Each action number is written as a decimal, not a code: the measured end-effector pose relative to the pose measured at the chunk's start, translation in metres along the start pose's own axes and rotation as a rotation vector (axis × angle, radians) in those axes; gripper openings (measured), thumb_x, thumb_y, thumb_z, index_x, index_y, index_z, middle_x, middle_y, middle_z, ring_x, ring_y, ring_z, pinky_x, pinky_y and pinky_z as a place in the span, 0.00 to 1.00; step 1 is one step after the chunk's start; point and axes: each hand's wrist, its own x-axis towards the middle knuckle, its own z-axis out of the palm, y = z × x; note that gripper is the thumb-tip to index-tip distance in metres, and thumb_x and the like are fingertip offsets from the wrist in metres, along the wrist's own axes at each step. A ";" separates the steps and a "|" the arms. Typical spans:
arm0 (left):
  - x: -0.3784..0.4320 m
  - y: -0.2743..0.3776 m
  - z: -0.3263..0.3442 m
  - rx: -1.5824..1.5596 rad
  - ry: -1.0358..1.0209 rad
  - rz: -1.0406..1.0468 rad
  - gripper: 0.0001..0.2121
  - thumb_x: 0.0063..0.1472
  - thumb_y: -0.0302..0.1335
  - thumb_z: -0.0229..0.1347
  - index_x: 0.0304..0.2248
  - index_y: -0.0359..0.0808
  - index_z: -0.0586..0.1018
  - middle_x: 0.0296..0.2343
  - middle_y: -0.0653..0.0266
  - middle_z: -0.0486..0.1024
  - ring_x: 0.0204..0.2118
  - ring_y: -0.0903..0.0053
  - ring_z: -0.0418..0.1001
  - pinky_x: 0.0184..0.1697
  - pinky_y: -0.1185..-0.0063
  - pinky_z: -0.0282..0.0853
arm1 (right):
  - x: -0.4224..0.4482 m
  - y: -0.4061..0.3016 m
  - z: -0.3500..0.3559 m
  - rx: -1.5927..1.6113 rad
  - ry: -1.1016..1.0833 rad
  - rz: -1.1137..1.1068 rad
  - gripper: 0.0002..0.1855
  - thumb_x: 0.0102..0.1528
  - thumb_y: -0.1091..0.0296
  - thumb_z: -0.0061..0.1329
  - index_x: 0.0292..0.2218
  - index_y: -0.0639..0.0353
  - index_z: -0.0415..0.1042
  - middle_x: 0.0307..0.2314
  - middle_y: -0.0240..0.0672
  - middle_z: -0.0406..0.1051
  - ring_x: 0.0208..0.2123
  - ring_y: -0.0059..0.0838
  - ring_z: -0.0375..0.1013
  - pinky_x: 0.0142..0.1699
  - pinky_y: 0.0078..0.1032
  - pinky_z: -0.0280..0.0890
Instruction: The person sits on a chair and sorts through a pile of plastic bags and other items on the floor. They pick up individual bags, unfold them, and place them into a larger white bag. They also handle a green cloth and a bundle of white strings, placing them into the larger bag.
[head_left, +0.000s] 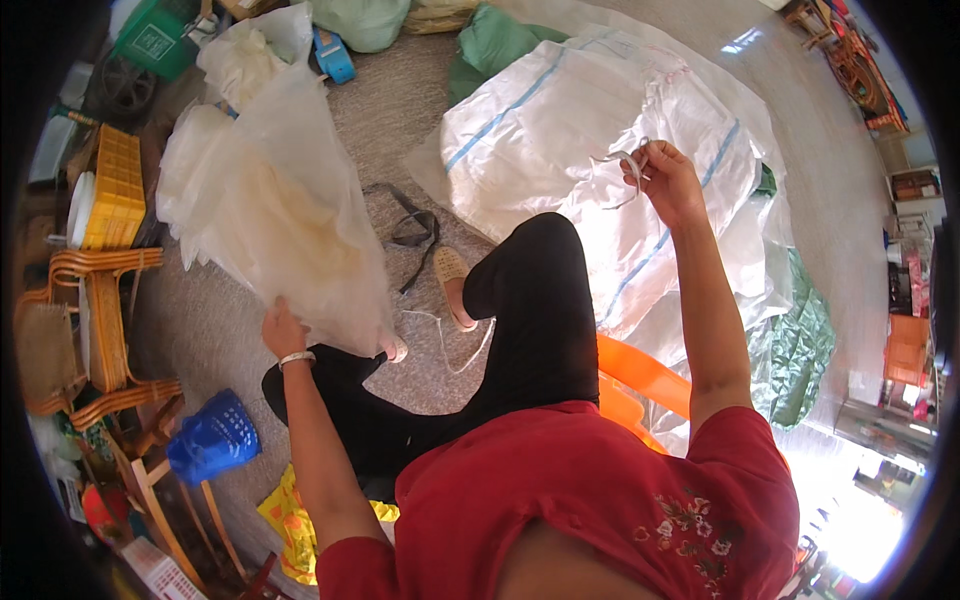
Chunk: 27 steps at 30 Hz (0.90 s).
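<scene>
My left hand (285, 330) is at the lower left edge of a large translucent plastic bag (300, 217), its fingers partly behind the film; a pale, yellowish mass shows inside the bag. Raised over a white woven sack with blue stripes (525, 142), my right hand (666, 180) pinches a thin, greyish curled strip (626, 159). A dark flat strap (420, 225) lies looped on the floor between the bag and the sack. Close to my foot, a thin white cord (442, 349) curves across the floor.
Wooden chairs (109, 322) and a yellow plastic crate (118, 187) stand at the left, with a blue bag (214, 436) below them. Green sacking (799, 345) lies beyond the white sack. An orange plastic chair (637, 375) is at my right side. A blue object (334, 56) rests near the top.
</scene>
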 end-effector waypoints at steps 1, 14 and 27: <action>0.001 0.000 -0.003 -0.029 -0.006 -0.026 0.16 0.57 0.38 0.49 0.25 0.30 0.73 0.13 0.64 0.65 0.10 0.79 0.61 0.12 0.81 0.58 | -0.001 0.005 0.002 -0.031 -0.001 -0.002 0.07 0.56 0.69 0.41 0.29 0.62 0.66 0.26 0.36 0.68 0.31 0.33 0.72 0.35 0.27 0.68; -0.026 0.053 -0.007 0.176 -0.115 0.422 0.14 0.55 0.29 0.52 0.39 0.31 0.74 0.31 0.58 0.75 0.32 0.76 0.73 0.37 0.81 0.67 | -0.037 0.053 0.180 0.211 -0.432 0.203 0.06 0.56 0.72 0.40 0.36 0.63 0.64 0.31 0.43 0.70 0.38 0.37 0.71 0.41 0.38 0.68; -0.153 0.133 0.077 -0.634 -0.998 0.145 0.12 0.56 0.23 0.50 0.41 0.32 0.71 0.28 0.66 0.73 0.26 0.84 0.69 0.28 0.87 0.66 | -0.066 0.060 0.207 0.331 -0.537 0.365 0.06 0.56 0.71 0.39 0.35 0.64 0.62 0.34 0.44 0.68 0.38 0.39 0.71 0.32 0.34 0.72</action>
